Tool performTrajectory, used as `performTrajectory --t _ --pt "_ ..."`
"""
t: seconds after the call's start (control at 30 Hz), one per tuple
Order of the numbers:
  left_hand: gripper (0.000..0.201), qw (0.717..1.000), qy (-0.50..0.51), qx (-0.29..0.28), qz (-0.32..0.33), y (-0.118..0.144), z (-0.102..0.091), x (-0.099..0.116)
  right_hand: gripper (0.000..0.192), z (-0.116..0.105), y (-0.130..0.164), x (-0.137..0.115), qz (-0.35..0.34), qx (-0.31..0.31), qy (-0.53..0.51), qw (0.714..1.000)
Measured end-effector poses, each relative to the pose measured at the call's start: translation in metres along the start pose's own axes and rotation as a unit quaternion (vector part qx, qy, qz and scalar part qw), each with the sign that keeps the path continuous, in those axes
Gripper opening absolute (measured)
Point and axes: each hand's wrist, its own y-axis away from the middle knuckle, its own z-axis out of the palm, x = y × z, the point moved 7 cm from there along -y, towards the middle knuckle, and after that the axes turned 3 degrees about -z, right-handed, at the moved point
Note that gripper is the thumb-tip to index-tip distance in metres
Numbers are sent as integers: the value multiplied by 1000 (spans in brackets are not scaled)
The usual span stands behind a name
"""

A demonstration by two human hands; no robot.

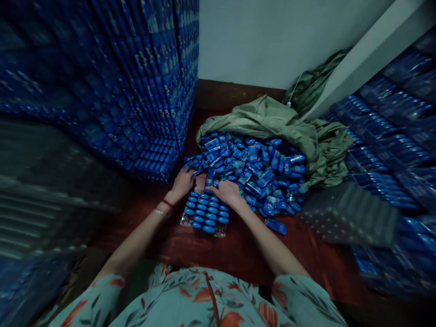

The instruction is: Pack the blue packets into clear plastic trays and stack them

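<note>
Just in front of me is a clear plastic tray (220, 232), holding rows of small, rounded blue packs (208, 216) with their ends up. At the tray's far edge, my right hand (227, 190) has its thumb and fingers closed on a flat blue pack (210, 178) with a label. My left hand (183, 182) is at the near left edge of a loose heap of the same packs (252, 168). Its fingers are curled against blue packs there, and the fingertips are partly hidden. One loose pack (275, 226) lies right of the tray on the reddish-brown table (238, 250).
An open green sack (265, 116) lies behind the heap. Tall stacks of filled blue trays (153, 91) rise on the left, with more stacks (384, 159) on the right. Nested empty trays stand at right (354, 213) and left (44, 181). A pale beam (368, 54) slants at upper right.
</note>
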Motion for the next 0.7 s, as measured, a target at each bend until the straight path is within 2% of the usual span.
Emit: performTrajectory --t 0.07,0.17,0.27,0.37,0.43,0.47,0.57,0.63,0.7 --pt "20 999 -40 -31 -1 -22 11 6 48 6 -23 -12 -4 -31 -4 1000" --pt "20 998 -39 -43 -2 -38 20 10 43 9 -40 -17 -11 -30 -12 999" --pt "21 998 -18 -61 -4 -39 20 6 34 5 -37 -8 -27 -17 -28 999" --pt "26 997 16 -73 -3 -26 9 -4 27 -8 -16 12 -57 6 -49 997" --pt "27 995 90 -41 -19 -4 -6 -14 25 -19 8 30 -81 51 -96 991" --pt "27 989 145 -6 -33 11 -15 -20 24 -25 24 39 -92 87 -138 982" --pt "23 945 287 144 -67 72 -42 -36 24 -32 77 68 -103 177 -286 936" --pt "21 924 308 212 -77 115 -49 -41 25 -20 109 75 -105 168 -347 917" --pt "18 917 323 214 -92 146 -43 -41 23 -1 132 70 -106 151 -367 912"
